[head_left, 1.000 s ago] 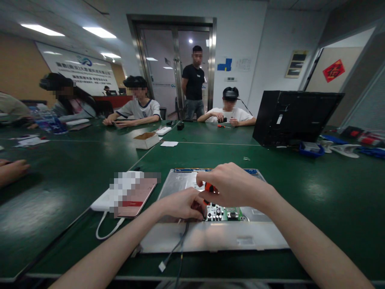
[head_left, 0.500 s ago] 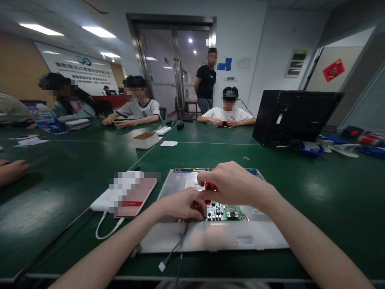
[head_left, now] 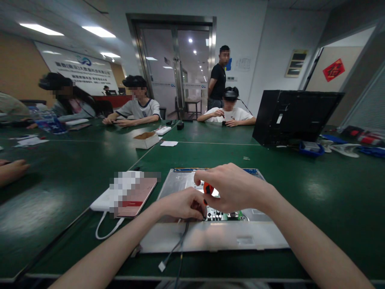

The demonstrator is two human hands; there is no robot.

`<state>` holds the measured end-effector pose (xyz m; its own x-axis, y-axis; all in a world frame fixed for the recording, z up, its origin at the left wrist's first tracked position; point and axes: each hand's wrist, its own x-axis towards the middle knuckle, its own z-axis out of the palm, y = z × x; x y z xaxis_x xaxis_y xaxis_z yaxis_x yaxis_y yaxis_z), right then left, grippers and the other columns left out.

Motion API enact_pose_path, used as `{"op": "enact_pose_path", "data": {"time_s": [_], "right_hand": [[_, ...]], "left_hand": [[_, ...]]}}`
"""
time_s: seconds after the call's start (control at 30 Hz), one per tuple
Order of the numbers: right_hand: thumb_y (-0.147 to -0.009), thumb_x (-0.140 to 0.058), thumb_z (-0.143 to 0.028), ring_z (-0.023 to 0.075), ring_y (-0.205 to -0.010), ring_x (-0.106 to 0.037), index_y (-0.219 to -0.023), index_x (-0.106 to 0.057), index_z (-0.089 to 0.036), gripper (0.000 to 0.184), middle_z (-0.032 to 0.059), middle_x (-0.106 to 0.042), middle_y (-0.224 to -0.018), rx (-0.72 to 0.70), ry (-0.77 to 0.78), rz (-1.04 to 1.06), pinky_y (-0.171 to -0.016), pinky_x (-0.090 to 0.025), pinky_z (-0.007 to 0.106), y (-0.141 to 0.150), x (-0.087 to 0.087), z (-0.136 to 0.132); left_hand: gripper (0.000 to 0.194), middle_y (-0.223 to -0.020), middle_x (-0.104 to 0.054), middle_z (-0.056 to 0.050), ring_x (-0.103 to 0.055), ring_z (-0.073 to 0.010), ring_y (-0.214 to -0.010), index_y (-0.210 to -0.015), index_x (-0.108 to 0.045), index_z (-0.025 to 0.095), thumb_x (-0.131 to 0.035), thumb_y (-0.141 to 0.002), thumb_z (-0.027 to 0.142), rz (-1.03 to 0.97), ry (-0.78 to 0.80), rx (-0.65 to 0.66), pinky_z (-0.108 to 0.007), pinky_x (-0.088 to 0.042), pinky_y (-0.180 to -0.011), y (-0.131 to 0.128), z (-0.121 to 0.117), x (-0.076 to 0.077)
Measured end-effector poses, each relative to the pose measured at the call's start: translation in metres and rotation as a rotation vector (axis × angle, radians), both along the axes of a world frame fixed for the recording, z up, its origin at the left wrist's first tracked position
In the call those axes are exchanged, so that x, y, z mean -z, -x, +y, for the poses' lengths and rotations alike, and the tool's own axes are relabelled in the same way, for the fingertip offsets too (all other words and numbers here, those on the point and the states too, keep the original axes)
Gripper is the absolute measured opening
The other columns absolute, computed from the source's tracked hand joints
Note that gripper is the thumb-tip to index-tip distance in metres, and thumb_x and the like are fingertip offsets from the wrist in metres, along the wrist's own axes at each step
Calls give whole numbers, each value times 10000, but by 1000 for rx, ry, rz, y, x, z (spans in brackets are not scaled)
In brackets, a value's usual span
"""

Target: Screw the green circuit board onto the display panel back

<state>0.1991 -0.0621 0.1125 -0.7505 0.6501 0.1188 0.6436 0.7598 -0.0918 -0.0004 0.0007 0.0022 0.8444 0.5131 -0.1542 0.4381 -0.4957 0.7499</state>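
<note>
A flat silvery display panel [head_left: 222,237] lies in front of me, with a green circuit board [head_left: 224,215] on its middle. My right hand [head_left: 230,186] is above the board, its thumb and fingers curled round the orange-and-black handle of a screwdriver [head_left: 208,188]. The screwdriver's lower end is hidden behind my left hand [head_left: 185,204]. That hand is pinched low at the board's left edge, and whatever its fingertips hold cannot be seen. Dark cables [head_left: 180,241] with a white plug [head_left: 162,265] trail over the panel's front edge.
Left of the panel lie a white power bank [head_left: 100,201] and a pink phone [head_left: 144,192], with a white cable. Farther off are a small open box [head_left: 146,140] and a black monitor [head_left: 296,116]. Several people sit round the green table [head_left: 315,192]; one person stands behind.
The fingers of my right hand have spread somewhat round the screwdriver handle, baring more of it. My left hand stays put. The standing person has moved right; the person opposite has raised a hand.
</note>
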Motion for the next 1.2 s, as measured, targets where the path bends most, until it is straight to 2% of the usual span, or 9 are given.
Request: {"op": "enact_pose_path", "data": {"time_s": [0.17,0.33,0.5,0.63,0.8,0.97,1.2], "right_hand": [[-963,-651,-371,153,-661,-616,-1017,-651,-223,157,14,-739,-793,13,-85,-3,-541,-220,261,-1,5,4],[-979,-640,-359,152,-649,-613,-984,-696,-220,150,26,-722,-741,48,-129,-53,-536,-199,267,0,5,5],[-955,-605,-295,158,-676,-617,-1087,-680,-219,169,39,-749,-818,69,-89,-22,-547,-217,266,1,4,3],[-905,-635,-237,155,-711,-624,-1142,-638,-218,238,30,-761,-894,19,-39,16,-555,-237,259,0,3,2],[-939,-643,-292,141,-653,-592,-1035,-669,-222,122,15,-741,-796,15,-69,2,-543,-215,256,-1,3,2],[-985,-618,-359,143,-625,-587,-944,-701,-220,168,21,-710,-719,40,-114,-47,-534,-196,268,0,4,4],[-963,-589,-276,169,-689,-636,-1092,-665,-218,161,38,-745,-807,55,-71,-27,-540,-234,267,2,3,2]], "left_hand": [[93,-760,-684,8,-594,-151,-684,-818,-751,173,-728,-728,164,9,21,-43,-235,-448,-635,0,-3,-3],[126,-758,-687,16,-583,-141,-667,-858,-757,178,-724,-739,157,30,55,-23,-229,-435,-629,0,-2,-5],[104,-668,-628,26,-534,-128,-594,-836,-757,164,-744,-733,162,35,41,-4,-224,-389,-561,0,2,0],[49,-670,-620,23,-527,-128,-605,-779,-742,166,-733,-737,141,5,-10,-10,-230,-388,-580,1,0,1],[105,-700,-642,19,-546,-140,-625,-850,-749,175,-731,-747,174,30,26,-34,-238,-405,-593,1,-2,0],[117,-713,-651,22,-551,-137,-633,-859,-749,181,-736,-745,208,41,50,-23,-225,-414,-591,0,-1,-2],[103,-690,-647,13,-535,-129,-607,-841,-758,168,-739,-743,192,26,-7,2,-219,-387,-553,1,2,0]]}}
